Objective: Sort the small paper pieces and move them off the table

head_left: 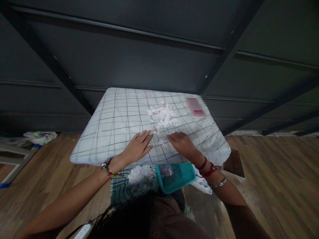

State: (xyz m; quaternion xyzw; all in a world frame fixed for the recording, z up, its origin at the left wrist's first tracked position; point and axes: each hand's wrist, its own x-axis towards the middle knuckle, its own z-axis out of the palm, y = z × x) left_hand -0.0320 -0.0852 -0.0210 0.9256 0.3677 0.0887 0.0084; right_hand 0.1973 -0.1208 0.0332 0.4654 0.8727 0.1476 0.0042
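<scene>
My left hand [138, 146] lies flat on the checked cloth of a small table [109, 129], fingers apart and holding nothing. Across from it, my right hand [183, 144] rests on the same cloth with its fingers curled together; whatever may be under the fingertips is hidden. Between the two hands are a few small white paper pieces [161, 141]. Just beyond them spreads a loose heap of similar white scraps [164, 113], some with pinkish marks.
A teal plastic basket [176, 189] sits below the table's near edge, with scraps inside. Beside it, a white pile [142, 176] lies on dark patterned fabric. A blurred reddish object [196, 106] is at the table's back right. Dark panels [129, 59] stand behind.
</scene>
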